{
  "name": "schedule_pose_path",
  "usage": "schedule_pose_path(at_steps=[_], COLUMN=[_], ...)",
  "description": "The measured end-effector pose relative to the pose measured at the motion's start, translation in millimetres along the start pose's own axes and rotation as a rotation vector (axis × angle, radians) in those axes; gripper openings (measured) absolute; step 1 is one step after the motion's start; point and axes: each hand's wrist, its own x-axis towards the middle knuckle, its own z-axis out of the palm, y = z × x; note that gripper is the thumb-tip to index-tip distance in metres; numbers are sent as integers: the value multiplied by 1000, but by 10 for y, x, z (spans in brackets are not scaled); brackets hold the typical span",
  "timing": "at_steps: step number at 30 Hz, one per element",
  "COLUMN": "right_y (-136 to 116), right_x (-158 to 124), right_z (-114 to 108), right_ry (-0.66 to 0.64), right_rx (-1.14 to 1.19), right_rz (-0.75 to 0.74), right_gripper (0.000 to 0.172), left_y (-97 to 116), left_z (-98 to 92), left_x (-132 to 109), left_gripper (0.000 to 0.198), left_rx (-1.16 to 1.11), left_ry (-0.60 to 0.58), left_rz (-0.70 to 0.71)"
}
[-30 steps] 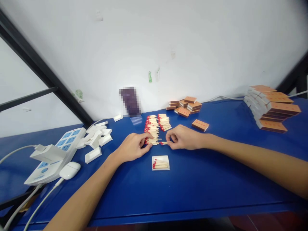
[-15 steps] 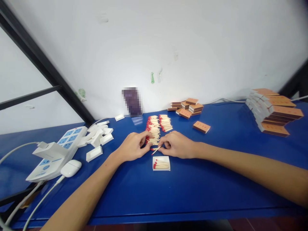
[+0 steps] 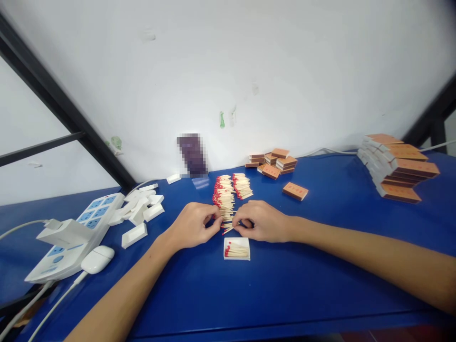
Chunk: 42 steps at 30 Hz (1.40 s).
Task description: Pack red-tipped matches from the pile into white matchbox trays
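Observation:
A pile of red-headed matches (image 3: 225, 197) lies on the blue table, beside a smaller bunch of matches (image 3: 242, 186). At the pile's near left edge is my left hand (image 3: 195, 224), thumb and forefinger pinched together by the match heads; what lies between the tips is hidden. My right hand (image 3: 261, 221) is closed at the near right end, its fingertips on the pale ends of a few matches (image 3: 227, 230) whose heads point left. Just below the hands sits a white matchbox tray (image 3: 237, 258), part filled with matches, heads to the left.
Several white trays (image 3: 134, 235) lie heaped at left beside a power strip (image 3: 107, 206) with a charger, cables and a white earbud case (image 3: 98, 259). Orange matchbox sleeves (image 3: 280, 161) are piled at the back, one sleeve (image 3: 295, 191) apart. A taller stack (image 3: 409, 166) stands right.
The match in my right fingers has gone from slanting above the tray to lying by the pile's near end. My left fingertips have drawn together. The whole view has shifted slightly.

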Motion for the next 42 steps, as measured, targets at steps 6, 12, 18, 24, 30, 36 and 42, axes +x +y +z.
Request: schedule_pose_path(at_steps=[6, 12, 18, 24, 30, 36, 42], right_y=[-2, -11, -10, -10, -18, -32, -41], right_x=[-28, -34, -32, -30, -33, -38, -40], right_z=[-13, -3, 16, 9, 9, -10, -17], right_ry=[-31, -14, 34, 46, 36, 25, 14], right_rx=[49, -14, -58, -54, -58, -44, -68], right_rz=[55, 92, 108, 51, 21, 6, 2], right_gripper=[7, 3, 4, 7, 8, 7, 9], left_y=[-56, -118, -75, -57, -58, -58, -103], left_z=[-35, -9, 53, 103, 88, 25, -69], left_x=[-7, -7, 24, 38, 34, 29, 4], left_gripper=[19, 17, 18, 19, 18, 38, 45], left_rx=[26, 27, 5, -28, -39, -172, -203], left_ry=[15, 1, -57, -64, -26, -104, -255], left_rz=[-28, -54, -30, -37, -47, -102, -181])
